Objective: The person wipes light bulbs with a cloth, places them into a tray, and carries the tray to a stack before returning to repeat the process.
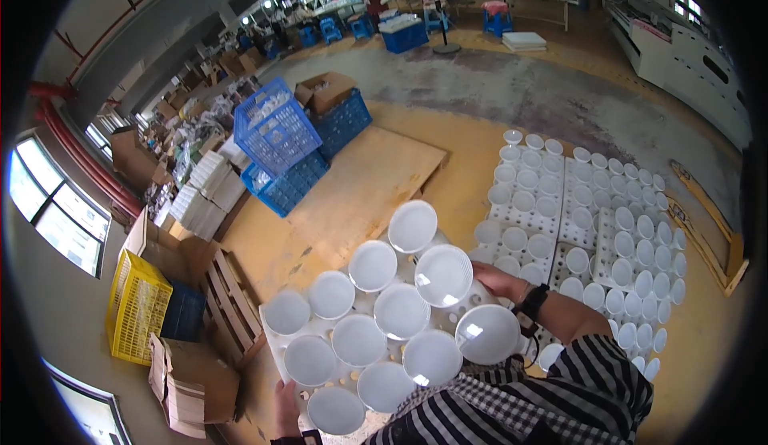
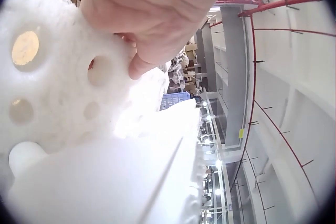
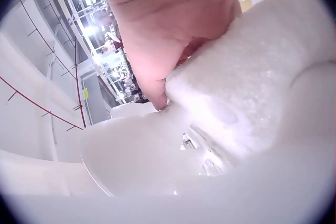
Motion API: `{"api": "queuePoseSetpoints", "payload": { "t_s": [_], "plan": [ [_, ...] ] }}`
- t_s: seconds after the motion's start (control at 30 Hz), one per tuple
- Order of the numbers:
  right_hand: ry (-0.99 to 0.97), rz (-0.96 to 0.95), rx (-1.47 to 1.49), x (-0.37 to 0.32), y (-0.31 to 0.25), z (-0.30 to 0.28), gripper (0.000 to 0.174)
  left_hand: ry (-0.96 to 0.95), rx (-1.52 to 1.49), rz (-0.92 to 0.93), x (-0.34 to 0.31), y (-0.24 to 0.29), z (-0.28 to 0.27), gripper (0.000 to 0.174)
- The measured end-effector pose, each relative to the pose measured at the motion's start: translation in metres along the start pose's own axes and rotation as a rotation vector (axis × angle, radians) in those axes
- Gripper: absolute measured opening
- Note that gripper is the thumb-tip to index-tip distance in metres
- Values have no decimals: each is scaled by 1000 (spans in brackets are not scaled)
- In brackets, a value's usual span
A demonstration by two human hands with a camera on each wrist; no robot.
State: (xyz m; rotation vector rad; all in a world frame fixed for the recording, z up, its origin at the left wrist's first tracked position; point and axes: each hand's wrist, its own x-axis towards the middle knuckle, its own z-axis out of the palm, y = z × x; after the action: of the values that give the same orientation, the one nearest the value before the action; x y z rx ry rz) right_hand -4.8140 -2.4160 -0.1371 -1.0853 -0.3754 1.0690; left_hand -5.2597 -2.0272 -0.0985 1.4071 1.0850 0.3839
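A white foam tray [image 2: 58, 85] with round holes is held in front of the body by both hands. Several white, shallow, cup-shaped pieces [image 1: 402, 311] stand in it in rows, their round faces up. At the tray's near left edge, my left hand [image 1: 286, 409] grips the foam. In the left wrist view its thumb lies over the tray's holed face. My right hand [image 1: 498, 281] grips the opposite edge, beside the cups on that side. Up close, the right wrist view shows the thumb on the thick foam edge [image 3: 247, 77], right by a cup [image 3: 136, 150].
More foam trays of white cups [image 1: 576, 223] stand on the right, near a yellow pallet jack [image 1: 712, 237]. Ahead lies a wooden board [image 1: 384, 181] beside blue crates [image 1: 276, 125]. A yellow crate [image 1: 138, 309], cartons [image 1: 196, 381] and a wooden pallet [image 1: 232, 305] are at left.
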Motion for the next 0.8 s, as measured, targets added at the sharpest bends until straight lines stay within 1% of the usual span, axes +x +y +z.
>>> {"api": "queuePoseSetpoints", "payload": {
  "t_s": [0.03, 0.07, 0.1, 0.13, 0.17, 0.23, 0.27, 0.3, 0.33, 0.37, 0.4, 0.47, 0.5, 0.57, 0.63, 0.7, 0.73, 0.8],
  "plan": [
    [25, 7, -40, 10, -13, 10, 46, -29, 47, 78, 6, 2, -1, 25],
    [53, 6, -87, 20, -21, 17, 45, -37, 51, 59, 15, 4, -1, 25],
    [47, -17, -44, 44, -7, 7, 45, -22, -39, -14, 25, 9, 0, 23],
    [67, -9, -34, 58, -6, 8, 45, -9, -120, -87, 39, 13, -1, 21],
    [41, -16, -42, 74, -9, 10, 45, -30, -99, -102, 56, 11, -9, 21],
    [20, -50, -54, 112, -2, 5, 45, -163, 167, 201, 104, 7, -22, 23],
    [32, -73, -58, 127, 7, 0, 46, -238, 199, 188, 120, 26, -11, 23],
    [94, -58, -58, 132, -1, 7, 48, -271, 19, 111, 123, 60, 8, 28],
    [157, -40, -52, 136, -10, 20, 51, -295, -151, 17, 137, 83, 19, 34],
    [208, -70, -38, 142, -8, 26, 53, -359, 362, 427, 188, 67, -15, 32],
    [246, -98, -36, 148, -9, 29, 55, -399, 308, 406, 204, 86, -8, 33],
    [324, -118, 21, 169, -3, 36, 55, -260, 751, 200, 224, 142, -6, 38],
    [352, -148, 54, 175, 5, 37, 56, -288, 770, 217, 250, 144, -6, 38],
    [401, -154, 79, 179, 8, 39, 57, -610, 1046, 920, 313, 162, -6, 32],
    [450, -154, 91, 178, 7, 46, 57, -673, 1044, 951, 358, 184, 7, 34],
    [562, -193, 140, 185, 3, 55, 52, -690, 1013, 1003, 397, 202, 21, 38],
    [574, -203, 136, 187, -4, 54, 52, -699, 1006, 1016, 413, 207, 31, 38],
    [670, -178, 37, 188, -14, 49, 51, -752, 893, 978, 439, 213, 56, 33]
  ]
}}
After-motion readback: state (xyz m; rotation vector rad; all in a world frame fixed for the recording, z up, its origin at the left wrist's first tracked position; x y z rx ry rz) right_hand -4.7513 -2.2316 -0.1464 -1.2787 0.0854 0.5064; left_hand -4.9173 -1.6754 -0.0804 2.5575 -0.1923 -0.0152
